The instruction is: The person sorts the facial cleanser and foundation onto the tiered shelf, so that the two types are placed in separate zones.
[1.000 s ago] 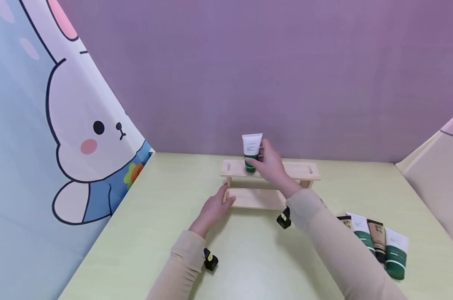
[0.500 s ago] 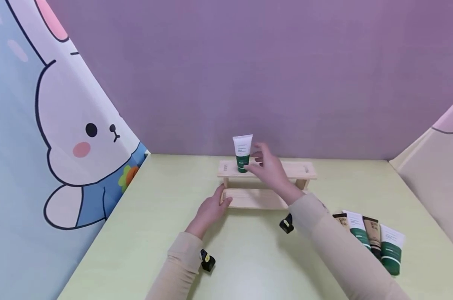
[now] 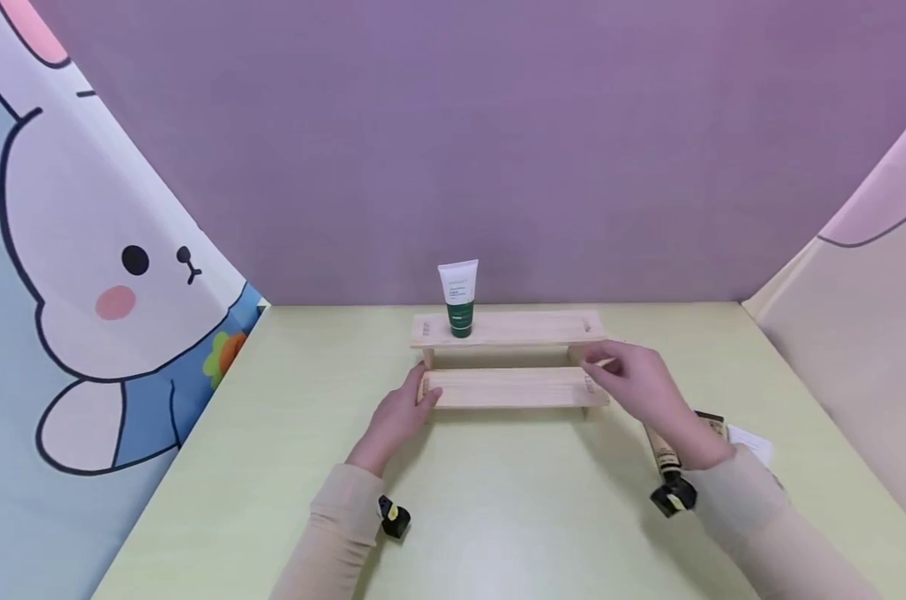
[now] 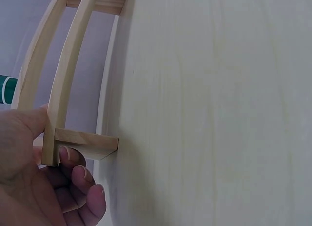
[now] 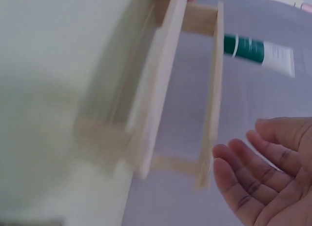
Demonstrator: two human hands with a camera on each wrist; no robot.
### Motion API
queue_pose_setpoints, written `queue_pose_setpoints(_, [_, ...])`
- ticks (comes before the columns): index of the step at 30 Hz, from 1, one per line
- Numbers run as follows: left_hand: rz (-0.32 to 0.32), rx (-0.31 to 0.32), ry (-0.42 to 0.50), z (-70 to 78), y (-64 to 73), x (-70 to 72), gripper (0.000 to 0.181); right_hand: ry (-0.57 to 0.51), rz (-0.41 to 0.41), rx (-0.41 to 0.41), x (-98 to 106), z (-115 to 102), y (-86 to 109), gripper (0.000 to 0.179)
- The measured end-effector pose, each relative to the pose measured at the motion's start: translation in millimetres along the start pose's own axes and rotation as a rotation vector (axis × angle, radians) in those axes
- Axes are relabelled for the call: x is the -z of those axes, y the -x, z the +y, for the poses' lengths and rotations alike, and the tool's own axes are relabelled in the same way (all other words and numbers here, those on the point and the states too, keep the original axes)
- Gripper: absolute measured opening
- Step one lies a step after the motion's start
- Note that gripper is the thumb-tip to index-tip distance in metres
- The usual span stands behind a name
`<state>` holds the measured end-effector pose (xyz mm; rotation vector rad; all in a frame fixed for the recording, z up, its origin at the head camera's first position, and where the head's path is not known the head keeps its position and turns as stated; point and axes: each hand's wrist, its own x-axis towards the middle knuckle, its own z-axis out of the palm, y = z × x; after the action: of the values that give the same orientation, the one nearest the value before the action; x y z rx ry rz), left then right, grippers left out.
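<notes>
A small two-step wooden rack point(image 3: 513, 388) stands on the table. On the left part of its upper board, a white and green squeeze tube point(image 3: 460, 300) stands upright on its cap. My left hand point(image 3: 396, 412) grips the left end of the lower board; in the left wrist view the thumb lies on one side of the board point(image 4: 70, 60) and curled fingers on the other. My right hand point(image 3: 640, 383) hovers by the rack's right end. The right wrist view shows its fingers point(image 5: 239, 187) loosely bent, holding nothing, beside the upper board.
Right of the rack lie more tubes, partly hidden behind my right forearm: a brown tube with a black cap point(image 3: 661, 446) and a white one point(image 3: 753, 442) among them. A purple wall point(image 3: 498, 150) rises behind the table, with a rabbit-printed cloth point(image 3: 122, 333) at left.
My right hand has let go of the white and green tube, leaving it standing, and moved right and down to the rack's right end. My left hand stays on the lower board.
</notes>
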<state>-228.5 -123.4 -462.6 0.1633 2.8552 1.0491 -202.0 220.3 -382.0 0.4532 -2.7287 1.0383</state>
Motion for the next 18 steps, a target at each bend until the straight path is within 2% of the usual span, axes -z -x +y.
queue_pose_setpoints(6, [-0.005,0.005,0.009,-0.3,0.9,2.6,0.063,0.128,-0.070,-0.137,23.4,31.7,36.9,0.024])
queue_pose_setpoints(11, [-0.006,-0.009,0.017,0.1,1.7,2.5,0.063,0.268,-0.119,-0.184,32.6,55.2,63.5,0.026])
queue_pose_setpoints(18, [-0.010,-0.016,0.028,1.8,3.8,4.3,0.063,0.407,-0.207,-0.253,38.7,70.7,81.7,0.026])
